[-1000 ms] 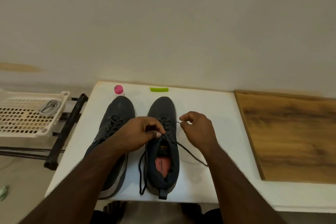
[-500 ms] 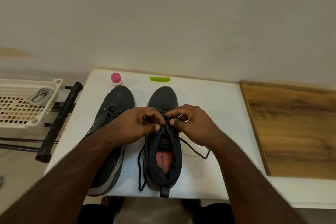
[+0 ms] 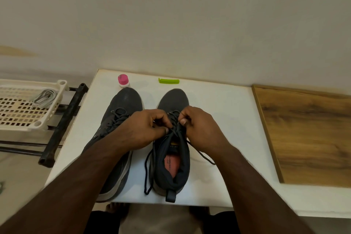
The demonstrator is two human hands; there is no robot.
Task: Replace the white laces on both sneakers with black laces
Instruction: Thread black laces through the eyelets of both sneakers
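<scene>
Two sneakers (image 3: 148, 138) sit on a white table (image 3: 218, 112) against a wall (image 3: 171, 15).

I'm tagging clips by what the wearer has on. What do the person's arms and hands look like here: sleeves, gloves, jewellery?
Both forearms are bare right down to the bottom of the picture, with no sleeve in view. The left hand and the right hand wear no gloves. No watch, bracelet or ring shows on the parts that can be seen. A short, pale fingernail shows on each hand.
</scene>
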